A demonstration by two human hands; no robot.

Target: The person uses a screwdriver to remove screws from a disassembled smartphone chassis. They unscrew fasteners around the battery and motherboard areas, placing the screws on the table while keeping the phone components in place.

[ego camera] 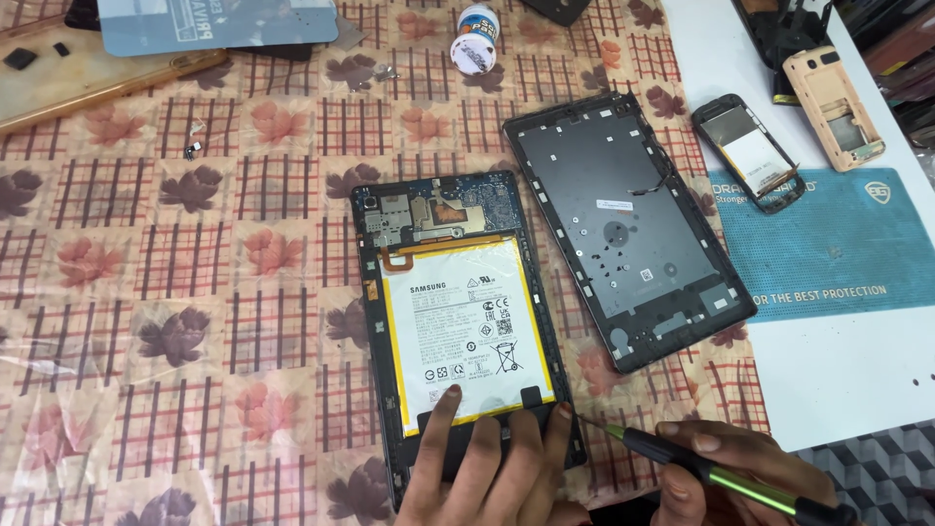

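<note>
The left hand (497, 468) lies flat and unclenched on the lower end of the opened tablet (463, 331), fingers spread, one fingertip on the white battery (463, 326), the others on the black bottom strip. It grasps nothing; it presses the tablet onto the patterned tablecloth (195, 321).

Just right of that hand, the right hand (726, 468) is clenched around a green-and-black screwdriver (701, 469). The screwdriver tip points left and meets the tablet's lower right corner, just beside the left fingertips.

Beyond the tip, up and right, the detached back cover (623, 224) lies inner side up, near the tablet. Further right, a blue mat (828, 253) carries a small phone frame (755, 151). Far above the left hand stands a small white bottle (475, 39).
</note>
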